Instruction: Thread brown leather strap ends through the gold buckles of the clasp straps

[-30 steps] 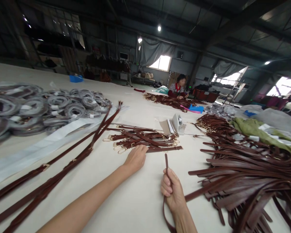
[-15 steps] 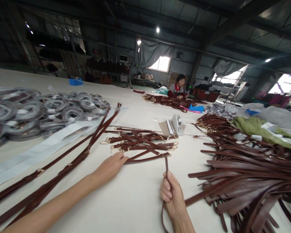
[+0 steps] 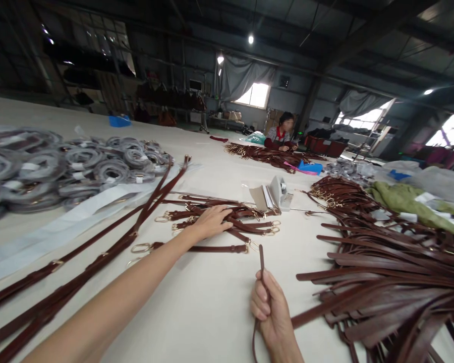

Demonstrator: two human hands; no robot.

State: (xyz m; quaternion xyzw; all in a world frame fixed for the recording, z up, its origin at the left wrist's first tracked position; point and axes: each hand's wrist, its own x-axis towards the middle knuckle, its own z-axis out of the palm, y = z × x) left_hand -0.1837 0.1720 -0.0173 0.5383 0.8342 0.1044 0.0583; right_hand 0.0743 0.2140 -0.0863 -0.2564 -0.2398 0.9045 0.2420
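My left hand (image 3: 210, 223) lies flat with its fingers spread on a loose bundle of brown leather straps with gold clasps (image 3: 227, 217). Just below that hand, a single strap with a gold swivel clasp (image 3: 200, 248) lies on the table, partly under my left forearm. My right hand (image 3: 270, 302) stands near the bottom of the view, gripping a narrow brown leather strap (image 3: 262, 259). One end of this strap sticks up above my fingers, and the other hangs below my fist.
Bagged coils of strap (image 3: 79, 161) sit at left, beside long buckled straps (image 3: 79, 267). A large heap of wide leather strips (image 3: 382, 272) fills the right. A co-worker (image 3: 282, 133) sits at the far end of the white table (image 3: 219, 322), behind another strap pile (image 3: 265, 155).
My left hand has moved forward from the table onto the strap bundle. One clasped strap now lies apart below it, further left. My right hand still grips the narrow strap.
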